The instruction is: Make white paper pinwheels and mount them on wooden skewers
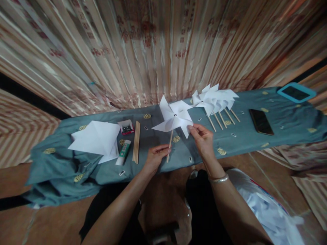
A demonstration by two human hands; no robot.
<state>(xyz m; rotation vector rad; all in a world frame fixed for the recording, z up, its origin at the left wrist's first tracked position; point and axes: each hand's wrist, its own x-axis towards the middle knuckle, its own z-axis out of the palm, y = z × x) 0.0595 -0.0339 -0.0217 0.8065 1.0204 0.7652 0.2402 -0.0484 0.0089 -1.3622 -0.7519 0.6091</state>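
A white paper pinwheel [176, 117] with a silver pin at its centre is held up over the cloth in front of me. My left hand [155, 156] pinches its wooden stick [170, 146] low down. With thumb and fingers, my right hand [203, 137] grips the lower right blade of the same pinwheel. Several more white pinwheels [216, 98] lie overlapping in a row at the back right, sticks pointing toward me. Left of my left hand lie several wooden sticks [136, 141] side by side, a green and white glue stick [123, 152] and a small box of dark pins [126, 128].
White paper sheets [95, 137] are stacked on the left of the narrow table with its green patterned cloth [150, 126]. On the right are a dark phone [261, 121] and a blue-framed device [296, 92]. Curtains hang behind; a plastic bag of paper scraps [265, 204] stands below right.
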